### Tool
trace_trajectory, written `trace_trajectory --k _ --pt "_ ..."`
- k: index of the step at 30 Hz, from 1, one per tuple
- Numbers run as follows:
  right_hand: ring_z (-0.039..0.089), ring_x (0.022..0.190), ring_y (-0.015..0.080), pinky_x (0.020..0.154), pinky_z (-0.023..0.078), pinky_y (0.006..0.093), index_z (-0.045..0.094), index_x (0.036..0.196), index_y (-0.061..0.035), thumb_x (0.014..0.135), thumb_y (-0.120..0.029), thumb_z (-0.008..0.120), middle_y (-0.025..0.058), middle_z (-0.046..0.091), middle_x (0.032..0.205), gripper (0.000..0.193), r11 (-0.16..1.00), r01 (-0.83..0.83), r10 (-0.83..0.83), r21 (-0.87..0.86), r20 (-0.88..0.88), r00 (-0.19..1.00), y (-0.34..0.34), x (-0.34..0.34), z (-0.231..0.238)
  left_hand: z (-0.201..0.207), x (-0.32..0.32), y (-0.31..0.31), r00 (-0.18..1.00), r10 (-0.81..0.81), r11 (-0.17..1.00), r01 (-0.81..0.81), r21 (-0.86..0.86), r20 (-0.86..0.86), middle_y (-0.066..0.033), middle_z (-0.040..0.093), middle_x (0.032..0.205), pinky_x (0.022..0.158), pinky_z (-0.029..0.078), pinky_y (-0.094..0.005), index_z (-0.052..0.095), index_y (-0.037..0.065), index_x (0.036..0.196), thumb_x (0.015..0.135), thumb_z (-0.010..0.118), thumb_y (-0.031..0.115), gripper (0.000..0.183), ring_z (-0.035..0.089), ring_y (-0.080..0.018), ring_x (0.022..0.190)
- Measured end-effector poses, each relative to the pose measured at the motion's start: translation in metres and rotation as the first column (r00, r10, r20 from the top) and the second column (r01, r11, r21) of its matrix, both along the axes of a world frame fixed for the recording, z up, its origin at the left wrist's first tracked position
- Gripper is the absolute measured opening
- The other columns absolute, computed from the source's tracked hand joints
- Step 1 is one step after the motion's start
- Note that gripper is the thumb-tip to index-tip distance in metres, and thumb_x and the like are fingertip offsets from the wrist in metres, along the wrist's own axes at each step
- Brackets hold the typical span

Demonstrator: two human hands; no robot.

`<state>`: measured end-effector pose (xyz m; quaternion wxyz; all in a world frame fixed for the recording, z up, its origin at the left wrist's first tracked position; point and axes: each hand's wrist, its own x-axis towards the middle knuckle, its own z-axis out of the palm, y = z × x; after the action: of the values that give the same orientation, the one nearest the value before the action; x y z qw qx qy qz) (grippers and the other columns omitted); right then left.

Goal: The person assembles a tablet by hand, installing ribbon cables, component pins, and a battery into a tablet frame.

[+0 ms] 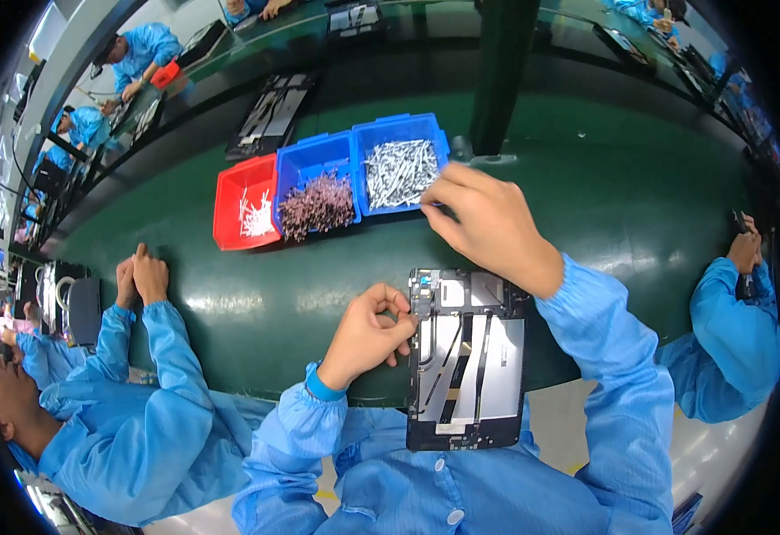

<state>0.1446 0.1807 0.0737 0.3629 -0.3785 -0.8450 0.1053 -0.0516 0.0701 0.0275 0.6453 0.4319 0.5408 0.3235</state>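
An opened tablet (502, 357), with a black frame, a silver inner plate and dark ribbon cables, extends from the bench edge in front of my body. Beside its upper left edge is my left hand (365, 337), fingers curled and thumb brought in; whatever the fingertips may pinch is too small to name. My right hand (488, 217) reaches over the tablet's top to the front right corner of a blue bin (449, 147) full of small silver-white strips (400, 171). Its thumb and fingertips are drawn together there, and what lies between them cannot be made out.
Left of that bin are a second blue bin (314, 150) with pinkish-brown small parts (318, 205) and a red bin (229, 209) with white pieces. Another tablet (274, 111) lies behind them. A dark post (497, 80) rises from the green bench (256, 294). Co-workers sit on both sides.
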Motion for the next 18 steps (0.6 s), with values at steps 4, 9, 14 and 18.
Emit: trace_trajectory --k 4,9,14,18 --pt "0.059 0.091 0.0218 0.077 0.043 0.0353 0.069 0.083 -0.0072 0.078 -0.010 0.068 0.0057 0.061 0.087 0.006 0.931 -0.142 -0.015 0.336 0.423 0.906 0.039 -0.012 -0.002 0.001 0.000 -0.004 0.999 0.045 0.999 -0.046 0.027 0.022 -0.0058 0.060 0.078 0.040 0.047 -0.0227 0.052 0.000 0.093 0.090 0.069 0.009 0.019 0.061 -0.0100 0.054" --pt "0.058 0.093 0.0213 0.083 0.039 0.0360 0.071 0.085 -0.0081 0.078 -0.009 0.065 0.0048 0.063 0.089 0.009 0.939 -0.167 -0.035 0.301 0.566 0.823 0.063 -0.028 -0.016 -0.003 0.003 -0.007 0.996 0.086 0.994 -0.088 0.068 0.029 -0.0050 0.060 0.071 0.039 0.044 -0.0224 0.054 -0.001 0.091 0.092 0.069 0.011 0.019 0.059 -0.0094 0.050" --pt "0.058 0.092 0.0216 0.083 0.039 0.0362 0.071 0.085 -0.0091 0.079 -0.008 0.063 0.0051 0.063 0.090 0.010 0.961 -0.165 -0.001 0.222 0.598 0.801 0.073 -0.029 -0.023 -0.005 0.003 -0.006 0.995 0.097 0.991 -0.099 0.085 0.034 -0.0052 0.060 0.072 0.039 0.044 -0.0219 0.054 -0.001 0.091 0.092 0.069 0.011 0.019 0.058 -0.0090 0.050" --pt "0.057 0.092 0.0235 0.083 0.041 0.0370 0.071 0.087 -0.0088 0.083 -0.011 0.067 0.0052 0.061 0.092 0.006 0.972 -0.168 0.099 0.165 0.361 0.927 0.073 -0.018 -0.019 -0.006 0.002 -0.006 0.993 0.103 0.990 -0.109 0.095 0.057 -0.0055 0.060 0.073 0.038 0.043 -0.0214 0.054 -0.001 0.092 0.092 0.068 0.011 0.018 0.058 -0.0086 0.050"
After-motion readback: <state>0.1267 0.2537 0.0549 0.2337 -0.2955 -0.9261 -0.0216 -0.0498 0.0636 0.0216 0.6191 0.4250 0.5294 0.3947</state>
